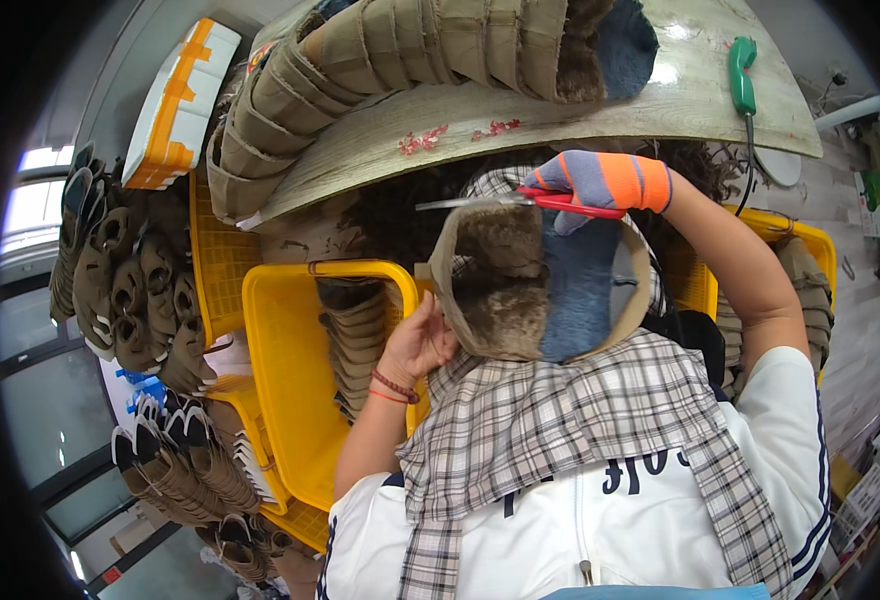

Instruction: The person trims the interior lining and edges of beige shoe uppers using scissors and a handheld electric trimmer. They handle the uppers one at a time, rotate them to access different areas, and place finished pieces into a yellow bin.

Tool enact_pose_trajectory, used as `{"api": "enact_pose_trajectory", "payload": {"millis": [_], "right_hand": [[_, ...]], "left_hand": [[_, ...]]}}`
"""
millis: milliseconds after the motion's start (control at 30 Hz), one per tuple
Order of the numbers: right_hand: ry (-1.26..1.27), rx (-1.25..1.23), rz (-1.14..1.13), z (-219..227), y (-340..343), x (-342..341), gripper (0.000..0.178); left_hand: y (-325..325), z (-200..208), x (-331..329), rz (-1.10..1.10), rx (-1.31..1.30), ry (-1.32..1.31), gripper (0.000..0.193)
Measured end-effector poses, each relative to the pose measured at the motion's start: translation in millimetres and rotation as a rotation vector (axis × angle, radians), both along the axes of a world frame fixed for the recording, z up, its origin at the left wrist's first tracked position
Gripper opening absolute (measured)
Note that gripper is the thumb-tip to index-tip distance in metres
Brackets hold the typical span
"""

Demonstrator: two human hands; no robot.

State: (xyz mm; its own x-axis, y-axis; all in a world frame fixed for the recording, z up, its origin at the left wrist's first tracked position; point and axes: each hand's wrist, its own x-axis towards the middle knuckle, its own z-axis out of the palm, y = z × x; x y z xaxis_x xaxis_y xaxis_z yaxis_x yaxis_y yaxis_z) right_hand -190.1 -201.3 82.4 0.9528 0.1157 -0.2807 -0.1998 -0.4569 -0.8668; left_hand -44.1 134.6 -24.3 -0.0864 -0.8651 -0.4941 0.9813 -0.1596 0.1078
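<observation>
"Two hands are busy! What's that furry tube (545, 285)?"

"Maybe a boot top, just past the checked apron (560, 400). I'd guess it's light and floppy, not slippery. Hold it by the firmer tan rim (640, 285)."

"And the hands?"

"Left hand (420, 342) is curled by its left side; I can't tell if it pinches. Gloved right hand (595, 182) grips red scissors (600, 210) over the top."

"Farther off?"

"One desk (700, 100), with a long tan stack (390, 60)."

- One bare hand (420, 342), one gloved hand (605, 183)
- One pair of scissors (585, 207)
- One fur-lined tube (505, 245)
- Yellow baskets (280, 380), I count at least four
- One white box (172, 112), upper left
- One green tool (743, 78), upper right
</observation>
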Motion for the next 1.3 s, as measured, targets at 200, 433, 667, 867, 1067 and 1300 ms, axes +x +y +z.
{"api": "enact_pose_trajectory", "payload": {"millis": [200,433,667,867,1067,1300], "right_hand": [[0.081,0.054,-0.065,23,2,-5,0.047],[-0.056,-0.406,-0.358,-59,43,-7,0.031],[-0.517,-0.710,-0.540,-41,48,-44,0.028],[-0.361,-0.674,-0.192,-43,54,-49,0.022],[-0.089,-0.778,-0.094,-62,71,-34,0.023],[-0.286,-0.846,-0.156,-45,62,-43,0.023]], "left_hand": [[5,11,-22,0.280,0.119,-0.208,0.033],[20,2,-12,0.282,0.273,-0.060,0.026],[-4,21,9,0.038,0.412,-0.147,0.026],[14,-10,24,-0.085,0.391,-0.339,0.025],[23,-16,10,0.112,0.394,-0.391,0.033],[38,-29,15,0.047,0.328,-0.483,0.039]]}}
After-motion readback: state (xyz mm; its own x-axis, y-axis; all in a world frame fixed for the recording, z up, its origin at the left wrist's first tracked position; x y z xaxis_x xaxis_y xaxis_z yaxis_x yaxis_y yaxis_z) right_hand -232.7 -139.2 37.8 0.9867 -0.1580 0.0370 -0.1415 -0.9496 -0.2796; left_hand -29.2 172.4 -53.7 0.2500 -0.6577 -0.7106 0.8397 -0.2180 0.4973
